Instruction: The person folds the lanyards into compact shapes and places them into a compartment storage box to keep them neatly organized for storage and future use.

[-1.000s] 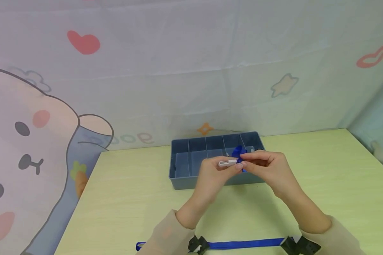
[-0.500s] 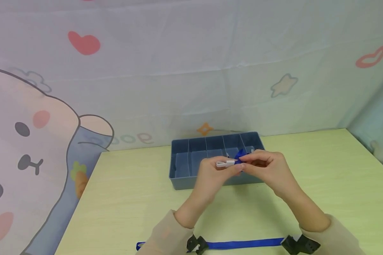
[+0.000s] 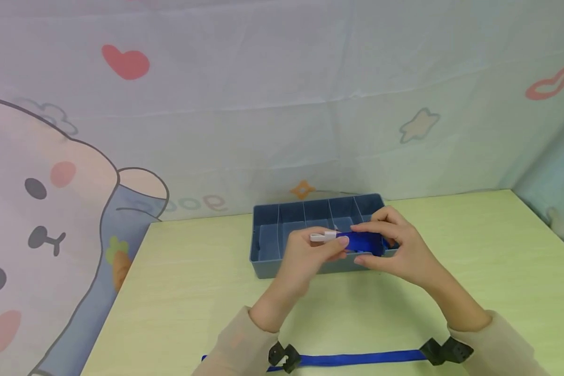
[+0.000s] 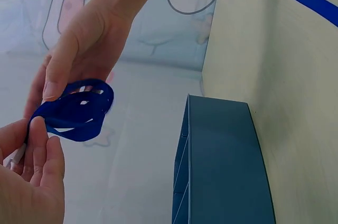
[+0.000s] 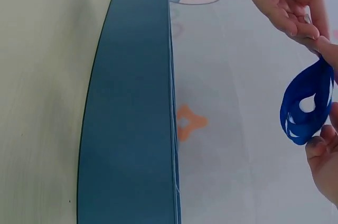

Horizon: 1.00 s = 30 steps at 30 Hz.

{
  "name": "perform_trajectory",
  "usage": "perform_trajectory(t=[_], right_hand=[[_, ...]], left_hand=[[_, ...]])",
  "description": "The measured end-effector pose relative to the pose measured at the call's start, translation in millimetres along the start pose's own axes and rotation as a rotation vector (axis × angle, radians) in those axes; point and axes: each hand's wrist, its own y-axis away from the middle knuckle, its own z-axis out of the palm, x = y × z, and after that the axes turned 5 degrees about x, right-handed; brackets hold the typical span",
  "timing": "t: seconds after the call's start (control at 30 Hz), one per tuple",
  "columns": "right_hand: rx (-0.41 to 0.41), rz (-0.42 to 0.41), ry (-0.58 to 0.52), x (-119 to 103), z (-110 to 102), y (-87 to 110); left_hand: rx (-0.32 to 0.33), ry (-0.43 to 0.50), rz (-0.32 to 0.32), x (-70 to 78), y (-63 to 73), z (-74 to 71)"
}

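Observation:
Between the hands, above the divided box, is a rolled blue lanyard [image 3: 364, 244] with a white loop-shaped end piece [image 3: 322, 237]. My left hand [image 3: 305, 258] pinches the strap just beside that white end. My right hand [image 3: 399, 248] holds the rolled part from the other side, its index finger at the top edge and its thumb lower down. In the left wrist view the roll [image 4: 79, 110] shows loose turns with gaps between them, and the right thumb [image 4: 51, 87] lies against it. The right wrist view shows fingertips [image 5: 317, 147] of the right hand at the roll's end.
A blue-grey box [image 3: 265, 270] with several compartments stands at the back of the pale table [image 3: 183, 292]. Another blue strap [image 3: 362, 359] lies along the front, partly hidden by the sleeves. A printed cloth [image 3: 282, 120] hangs behind.
My right finger and thumb have parted from a tight pinch and now span the roll. The blue roll has turned to show its broad side, and the white end has shifted left.

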Motion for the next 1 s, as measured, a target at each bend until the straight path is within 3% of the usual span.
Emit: perform_trajectory(t=[0.3, 0.57, 0.87, 0.93, 1.0], right_hand=[[-0.051, -0.003, 0.137, 7, -4, 0.8], [-0.029, 0.077, 0.019, 13, -11, 9.2], [-0.077, 0.138, -0.298, 12, -22, 12.1], [-0.107, 0.170, -0.280, 10, -23, 13.3], [-0.138, 0.212, -0.190, 8, -23, 14.0]], left_hand=[[-0.012, 0.045, -0.049, 1.2, -0.6, -5.7], [-0.038, 0.076, -0.101, 3.0, -0.5, -11.7], [-0.042, 0.082, -0.137, -0.6, -1.7, -17.2], [-0.043, 0.086, -0.148, -1.9, -0.4, -17.6], [-0.050, 0.085, -0.150, -3.0, 0.6, -17.7]])
